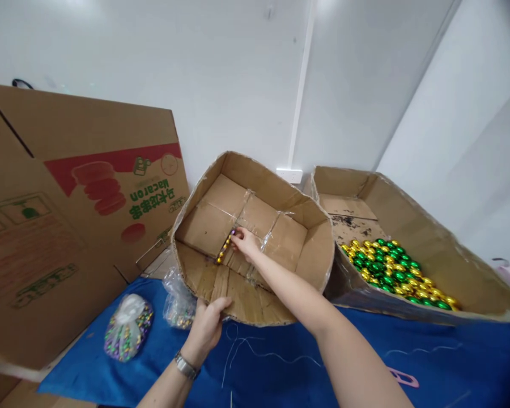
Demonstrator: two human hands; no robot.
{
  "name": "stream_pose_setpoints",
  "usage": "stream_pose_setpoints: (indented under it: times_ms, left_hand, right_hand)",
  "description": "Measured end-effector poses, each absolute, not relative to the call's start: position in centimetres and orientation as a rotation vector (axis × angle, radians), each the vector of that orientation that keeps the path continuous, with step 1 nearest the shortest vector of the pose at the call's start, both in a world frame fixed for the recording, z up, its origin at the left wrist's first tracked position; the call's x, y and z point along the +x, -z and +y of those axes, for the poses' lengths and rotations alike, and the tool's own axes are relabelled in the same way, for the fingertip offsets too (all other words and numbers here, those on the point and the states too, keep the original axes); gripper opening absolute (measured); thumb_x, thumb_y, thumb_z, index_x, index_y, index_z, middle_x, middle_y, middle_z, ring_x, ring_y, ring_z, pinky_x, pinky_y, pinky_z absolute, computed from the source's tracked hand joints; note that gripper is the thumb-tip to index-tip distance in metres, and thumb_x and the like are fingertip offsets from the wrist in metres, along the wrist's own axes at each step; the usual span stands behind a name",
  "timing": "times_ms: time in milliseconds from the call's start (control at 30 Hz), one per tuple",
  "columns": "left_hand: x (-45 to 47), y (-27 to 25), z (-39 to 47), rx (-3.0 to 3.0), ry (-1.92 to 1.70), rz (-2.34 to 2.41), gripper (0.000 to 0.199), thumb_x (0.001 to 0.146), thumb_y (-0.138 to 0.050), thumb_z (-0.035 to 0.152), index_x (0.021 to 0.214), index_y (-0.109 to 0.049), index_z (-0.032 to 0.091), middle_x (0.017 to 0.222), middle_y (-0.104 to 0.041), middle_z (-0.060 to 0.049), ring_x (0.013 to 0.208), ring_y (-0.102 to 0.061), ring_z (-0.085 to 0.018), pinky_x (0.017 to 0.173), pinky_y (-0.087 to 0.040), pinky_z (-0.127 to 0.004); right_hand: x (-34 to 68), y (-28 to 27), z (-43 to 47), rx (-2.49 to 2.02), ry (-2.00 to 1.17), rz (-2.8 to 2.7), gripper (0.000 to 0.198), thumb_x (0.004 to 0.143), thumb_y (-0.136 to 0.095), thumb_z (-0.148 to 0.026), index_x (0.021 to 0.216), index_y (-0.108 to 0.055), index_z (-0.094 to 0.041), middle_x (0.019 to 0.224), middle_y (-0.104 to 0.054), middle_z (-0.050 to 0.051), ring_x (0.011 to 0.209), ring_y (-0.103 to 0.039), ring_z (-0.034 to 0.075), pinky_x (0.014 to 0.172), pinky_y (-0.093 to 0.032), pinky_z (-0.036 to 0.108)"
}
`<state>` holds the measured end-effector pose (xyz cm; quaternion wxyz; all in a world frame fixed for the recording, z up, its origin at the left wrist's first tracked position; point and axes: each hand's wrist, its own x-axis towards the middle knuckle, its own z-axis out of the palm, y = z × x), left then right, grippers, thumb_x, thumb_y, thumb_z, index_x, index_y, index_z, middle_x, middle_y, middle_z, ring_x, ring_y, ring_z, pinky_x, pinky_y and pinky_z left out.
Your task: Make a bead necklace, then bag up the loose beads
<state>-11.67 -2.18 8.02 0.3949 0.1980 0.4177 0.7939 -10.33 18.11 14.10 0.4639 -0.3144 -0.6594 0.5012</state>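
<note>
An open cardboard box (310, 243) is tilted toward me in the middle of the view. My left hand (208, 326) grips its near rim, thumb over the edge and fingers out of sight behind the wall. Inside the box, my right hand (244, 243) pinches the upper end of a short row of small purple and gold beads (224, 247). The row runs slantwise along a fold at the bottom of the box. Whether a thread joins these beads is too small to tell.
On the right, another cardboard box (442, 238) holds shiny green and gold beads (391, 272). A bag of small colored beads (128, 328) and a clear plastic bag (178, 300) lie left on the blue cloth (280, 368). Thread and a pink tool (403, 377) lie nearer. A large carton (89, 226) stands left.
</note>
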Motion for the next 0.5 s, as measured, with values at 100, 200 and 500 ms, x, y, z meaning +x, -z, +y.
stream_pose_setpoints:
  times_ms: [100, 200, 500]
  left_hand:
    - [-11.7, -8.2, -2.1, 0.503, -2.021, 1.071, 0.050, 0.048, -0.072, 0.007, 0.094, -0.058, 0.023, 0.068, -0.067, 0.001, 0.062, -0.065, -0.019, 0.057, -0.053, -0.028]
    - [-11.7, -8.4, -2.1, 0.514, -2.013, 1.071, 0.047, 0.048, -0.071, 0.008, 0.091, -0.059, 0.022, 0.070, -0.068, 0.000, 0.068, -0.067, -0.021, 0.063, -0.055, -0.030]
    - [-11.9, -8.6, -1.6, 0.529, -2.023, 1.031, 0.048, 0.047, -0.070, 0.008, 0.091, -0.058, 0.022, 0.073, -0.069, -0.001, 0.074, -0.069, -0.023, 0.063, -0.054, -0.030]
  right_hand:
    - [-11.1, -13.5, 18.4, -0.748, -1.186, -1.658, 0.029, 0.079, -0.061, -0.021, 0.108, -0.057, -0.019, 0.066, -0.056, -0.007, 0.052, -0.059, 0.008, 0.046, -0.049, 0.017]
    - [-11.2, -13.1, 18.6, -0.753, -1.127, -1.704, 0.026, 0.077, -0.066, -0.025, 0.101, -0.058, -0.021, 0.064, -0.057, -0.008, 0.051, -0.059, 0.008, 0.046, -0.048, 0.016]
    - [-10.1, -13.1, 18.4, -0.751, -0.981, -1.875, 0.017, 0.083, -0.061, -0.030, 0.098, -0.062, -0.023, 0.072, -0.064, -0.003, 0.053, -0.062, 0.012, 0.051, -0.050, 0.023]
